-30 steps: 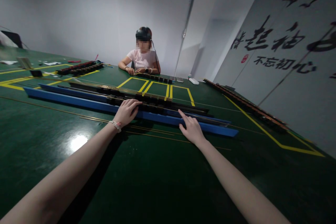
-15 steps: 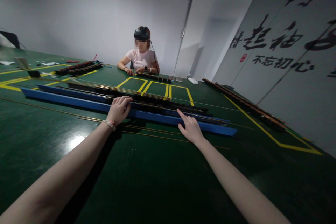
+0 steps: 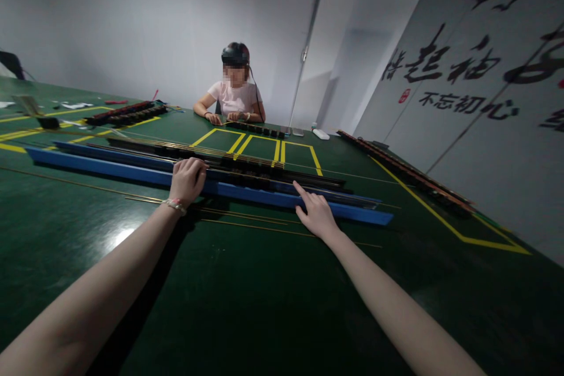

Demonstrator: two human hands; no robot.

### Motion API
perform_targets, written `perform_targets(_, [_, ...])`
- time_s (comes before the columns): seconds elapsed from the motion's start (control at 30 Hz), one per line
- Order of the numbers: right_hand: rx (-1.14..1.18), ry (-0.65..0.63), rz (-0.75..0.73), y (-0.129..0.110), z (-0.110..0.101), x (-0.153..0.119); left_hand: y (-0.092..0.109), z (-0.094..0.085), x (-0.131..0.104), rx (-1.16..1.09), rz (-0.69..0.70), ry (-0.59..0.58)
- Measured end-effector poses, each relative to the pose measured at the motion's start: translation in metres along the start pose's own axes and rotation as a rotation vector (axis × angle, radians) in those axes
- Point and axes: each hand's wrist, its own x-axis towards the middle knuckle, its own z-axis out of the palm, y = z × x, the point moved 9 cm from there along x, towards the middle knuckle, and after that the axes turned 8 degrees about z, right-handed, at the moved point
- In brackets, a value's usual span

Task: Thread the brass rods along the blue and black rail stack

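A long blue trough [image 3: 264, 191] lies across the green table, with dark strips and thin rods along it. My left hand [image 3: 188, 179] rests over its near wall, fingers bent and pressed together at the strips. A thin rod passes by its fingertips, but whether they hold it is hidden. Farther right, my right hand [image 3: 316, 211] has its index finger stretched out onto the trough's inner edge and its thumb apart; nothing shows in it. Several thin brass-coloured rods [image 3: 247, 216] lie on the table on the near side of the trough.
Across the green table [image 3: 264, 305] sits a person [image 3: 235, 94], hands at a row of black blocks [image 3: 255, 129]. Dark strip bundles lie at the far left [image 3: 127, 114] and along the right edge [image 3: 405, 173]. Yellow tape [image 3: 255, 138] marks the tabletop. A brush [image 3: 35, 111] stands at left.
My left hand has shifted slightly left along the trough. My right hand keeps about the same place on it, index finger still stretched out. The whole view has shifted a little.
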Motion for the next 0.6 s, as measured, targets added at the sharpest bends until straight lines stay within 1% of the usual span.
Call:
perform_targets(0.07, [0.005, 0.001, 0.007, 0.001, 0.0, 0.0, 0.008, 0.003, 0.0, -0.035, 0.043, -0.018])
perform_targets(0.2, [0.022, -0.003, 0.016, 0.001, 0.0, 0.001, 0.039, 0.018, 0.001, -0.124, 0.216, -0.107])
perform_targets(0.27, [0.028, -0.006, 0.017, 0.001, 0.0, 0.001, 0.046, 0.021, 0.003, -0.136, 0.233, -0.103])
perform_targets(0.33, [0.025, -0.013, 0.018, 0.001, 0.0, 0.001, 0.043, 0.022, 0.005, -0.128, 0.19, -0.075])
perform_targets(0.43, [0.016, -0.021, 0.011, 0.0, 0.0, 0.001, 0.03, 0.022, 0.007, -0.108, 0.132, -0.051])
perform_targets(0.6, [-0.012, -0.01, 0.012, 0.001, 0.001, 0.001, 0.0, 0.013, 0.003, -0.042, 0.063, -0.013])
